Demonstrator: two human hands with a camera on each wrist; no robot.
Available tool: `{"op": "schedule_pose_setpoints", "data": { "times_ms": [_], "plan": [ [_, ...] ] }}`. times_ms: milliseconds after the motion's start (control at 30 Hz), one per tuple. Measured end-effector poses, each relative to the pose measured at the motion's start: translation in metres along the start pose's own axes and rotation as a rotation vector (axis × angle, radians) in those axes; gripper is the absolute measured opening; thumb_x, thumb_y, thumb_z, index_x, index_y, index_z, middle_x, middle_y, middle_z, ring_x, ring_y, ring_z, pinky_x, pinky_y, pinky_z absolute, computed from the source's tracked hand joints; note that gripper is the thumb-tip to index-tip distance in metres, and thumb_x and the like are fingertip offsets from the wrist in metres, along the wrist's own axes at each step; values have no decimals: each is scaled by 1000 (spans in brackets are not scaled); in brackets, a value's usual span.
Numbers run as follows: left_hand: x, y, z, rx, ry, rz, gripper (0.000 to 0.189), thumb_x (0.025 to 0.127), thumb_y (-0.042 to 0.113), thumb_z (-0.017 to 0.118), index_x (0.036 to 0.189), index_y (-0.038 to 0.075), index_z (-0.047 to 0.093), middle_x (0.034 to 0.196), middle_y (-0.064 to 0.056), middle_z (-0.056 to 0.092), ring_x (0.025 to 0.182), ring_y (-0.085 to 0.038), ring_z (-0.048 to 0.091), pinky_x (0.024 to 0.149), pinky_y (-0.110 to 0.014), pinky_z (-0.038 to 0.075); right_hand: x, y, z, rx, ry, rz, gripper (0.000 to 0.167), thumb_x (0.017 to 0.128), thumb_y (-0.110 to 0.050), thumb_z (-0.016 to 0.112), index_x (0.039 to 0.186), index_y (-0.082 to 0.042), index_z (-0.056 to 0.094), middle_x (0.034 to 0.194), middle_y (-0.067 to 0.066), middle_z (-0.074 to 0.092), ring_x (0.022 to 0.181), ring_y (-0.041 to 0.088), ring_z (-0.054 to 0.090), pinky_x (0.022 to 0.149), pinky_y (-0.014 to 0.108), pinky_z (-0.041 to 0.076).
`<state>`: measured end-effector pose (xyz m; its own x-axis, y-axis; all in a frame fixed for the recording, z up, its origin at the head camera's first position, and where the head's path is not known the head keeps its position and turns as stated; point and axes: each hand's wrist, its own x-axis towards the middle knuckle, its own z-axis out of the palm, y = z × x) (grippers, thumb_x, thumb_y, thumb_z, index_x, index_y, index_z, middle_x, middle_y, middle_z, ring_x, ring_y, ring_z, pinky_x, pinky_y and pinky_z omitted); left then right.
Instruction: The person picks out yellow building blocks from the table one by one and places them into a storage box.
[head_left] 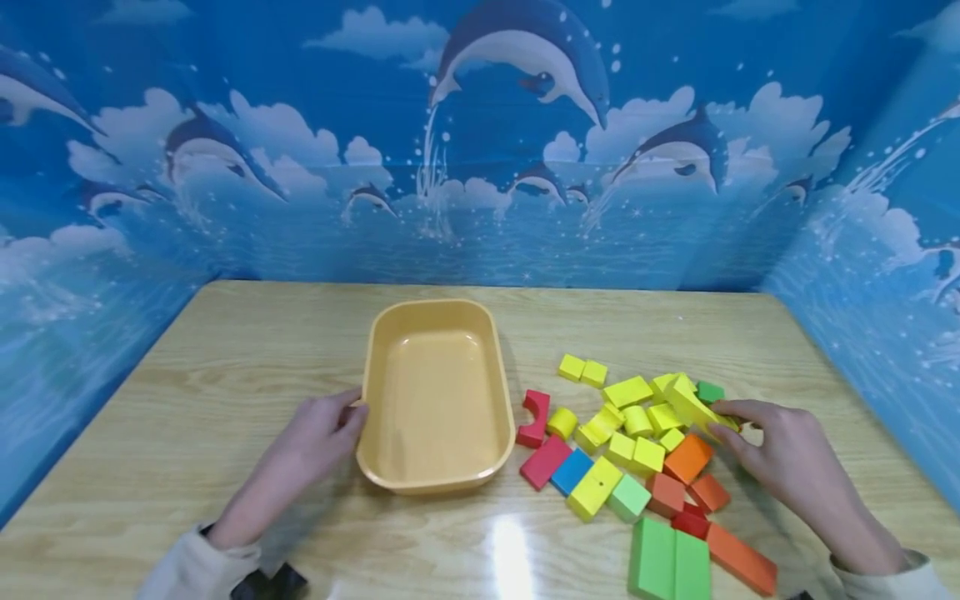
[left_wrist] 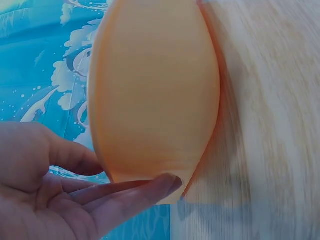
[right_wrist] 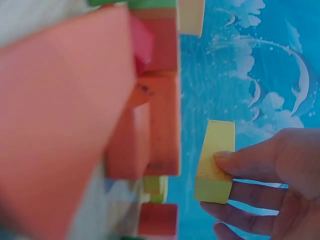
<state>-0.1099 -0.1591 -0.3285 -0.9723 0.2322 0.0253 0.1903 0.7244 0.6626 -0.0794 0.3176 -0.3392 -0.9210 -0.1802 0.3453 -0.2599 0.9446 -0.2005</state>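
The right hand [head_left: 787, 442], lower right, pinches a yellow block [right_wrist: 217, 140] at the blocks' [head_left: 592, 489] right edge; the left hand [head_left: 322, 425] grips the left rim of the tray [head_left: 438, 392], mid-frame. Tabletop [head_left: 247, 358] spreads wide at left.

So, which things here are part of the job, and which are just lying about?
Likely part of the job:
tan tray, held by the left grip
yellow block, pinched in the right grip

Apparently just lying about at this moment:
blue block
red arch
long green blocks
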Motion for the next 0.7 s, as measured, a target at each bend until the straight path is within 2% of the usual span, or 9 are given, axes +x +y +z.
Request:
{"op": "schedule_pose_setpoints", "data": {
  "times_ms": [100,233,467,600,700],
  "plan": [
    [0,0,-1,2,-11,1,28,95,5,48,116,-7,63,66,0,57,53,-12,46,47,-26,39,6,-9,-3,-4,7,-8,21,76,-9,79,95,-1,74,84,17,71,52,12,54,49,31,42],
    [1,0,-2,8,-37,-17,32,95,6,49,121,-9,59,71,-2,62,55,-12,47,47,-26,40,11,-21,-5,24,37,-47,23,74,-10,80,95,-2,75,86,16,72,53,9,53,48,26,40],
    [1,2,-3,18,-31,-9,34,95,5,48,123,-11,57,56,4,39,50,-10,39,45,-24,33,24,-54,-7,61,14,-150,23,72,-7,81,94,-4,75,87,12,72,70,24,67,58,39,54],
    [0,2,-3,0,-40,-14,38,95,5,48,128,-14,52,55,4,40,50,-10,39,47,-24,34,36,-77,-4,106,18,-228,23,71,-4,81,93,-5,75,87,7,73,76,23,68,62,38,55],
    [0,2,-2,-7,-37,-14,37,94,4,48,127,-14,53,55,4,41,51,-11,40,47,-23,35,43,-96,1,142,-11,-249,24,73,-4,81,96,-7,75,90,6,73,79,21,68,64,36,56]
  ]
}}
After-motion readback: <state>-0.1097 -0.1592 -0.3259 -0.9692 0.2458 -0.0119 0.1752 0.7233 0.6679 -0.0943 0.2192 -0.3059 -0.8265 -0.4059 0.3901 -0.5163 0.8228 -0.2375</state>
